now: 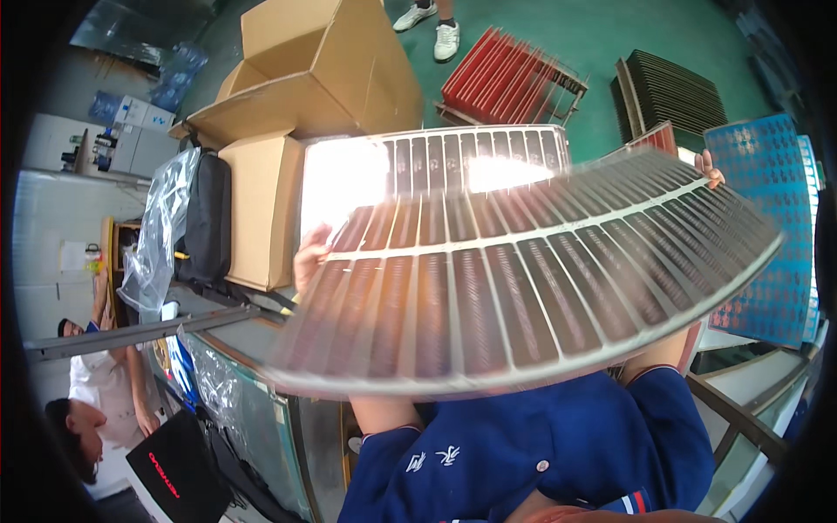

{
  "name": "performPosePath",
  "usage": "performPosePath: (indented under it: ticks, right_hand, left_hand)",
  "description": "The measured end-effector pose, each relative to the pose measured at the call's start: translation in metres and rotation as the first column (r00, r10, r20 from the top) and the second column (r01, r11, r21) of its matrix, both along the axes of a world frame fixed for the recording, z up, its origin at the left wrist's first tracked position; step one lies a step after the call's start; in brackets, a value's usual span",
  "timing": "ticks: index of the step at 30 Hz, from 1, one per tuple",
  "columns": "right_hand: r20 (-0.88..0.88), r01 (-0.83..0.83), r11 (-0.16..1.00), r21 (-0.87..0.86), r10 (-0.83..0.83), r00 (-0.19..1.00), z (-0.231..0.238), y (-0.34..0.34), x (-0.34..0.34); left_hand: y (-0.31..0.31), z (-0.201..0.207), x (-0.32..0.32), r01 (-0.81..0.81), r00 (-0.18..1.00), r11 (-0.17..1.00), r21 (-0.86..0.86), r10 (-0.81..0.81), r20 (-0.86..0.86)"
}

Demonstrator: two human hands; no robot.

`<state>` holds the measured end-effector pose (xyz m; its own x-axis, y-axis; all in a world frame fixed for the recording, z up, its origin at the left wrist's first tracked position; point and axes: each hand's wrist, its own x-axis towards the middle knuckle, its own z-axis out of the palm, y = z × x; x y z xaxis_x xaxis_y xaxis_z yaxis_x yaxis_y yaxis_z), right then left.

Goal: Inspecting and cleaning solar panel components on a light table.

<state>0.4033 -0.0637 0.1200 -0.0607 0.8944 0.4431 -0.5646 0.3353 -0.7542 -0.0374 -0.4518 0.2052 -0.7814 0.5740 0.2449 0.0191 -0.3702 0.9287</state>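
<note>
And here is the big panel, a sheet of dark strips with pale lines between them, up in the air in front of the blue shirt, its edges smeared with blur! The left hand has its fingers curled at the panel's left edge, pinching it by the look of things. Over on the far side, the right hand shows only its fingertips, hooked over the right-hand edge; the thumb is out of sight, so how firm that grip is, nobody can tell.

So where does the work stand? The lift looks done, and the setting down is not: the panel rests on nothing visible, borne between both hands. Just beyond it lies a second striped panel, partly covered and washed with glare, no hand on it. Off to the right, blue patterned sheets stand one behind another, also untouched. Farther out on the floor sit a red rack and a dark slatted stack. Whether any of those pieces are finished or waiting, this view cannot settle.
</note>
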Motion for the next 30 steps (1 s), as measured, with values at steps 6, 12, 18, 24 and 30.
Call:
performPosePath:
  ticks: [6,12,18,24,30]
  right_hand:
    - [-0.074,-0.197,0.895,-0.4,0.183,0.98,0.004,-0.05,-0.048]
    - [-0.051,-0.227,0.862,-0.454,0.229,0.972,-0.006,-0.058,-0.058]
    - [-0.032,-0.238,0.857,-0.456,0.252,0.967,-0.009,-0.059,-0.059]
    - [-0.024,-0.248,0.853,-0.459,0.268,0.963,-0.011,-0.056,-0.061]
    - [-0.015,-0.253,0.844,-0.473,0.28,0.96,-0.008,-0.057,-0.065]
  left_hand:
    - [-0.001,-0.004,0.021,-0.035,0.959,0.988,-0.153,0.076,0.274]
    - [-0.003,0.003,0.033,0.06,0.896,0.997,-0.051,-0.032,0.443]
    - [-0.009,0.001,0.038,0.182,0.861,0.983,-0.008,-0.155,0.484]
    - [-0.005,0.005,0.035,0.214,0.904,0.965,-0.155,-0.135,0.406]
    - [-0.007,-0.013,0.029,0.209,0.92,0.95,-0.233,-0.11,0.377]
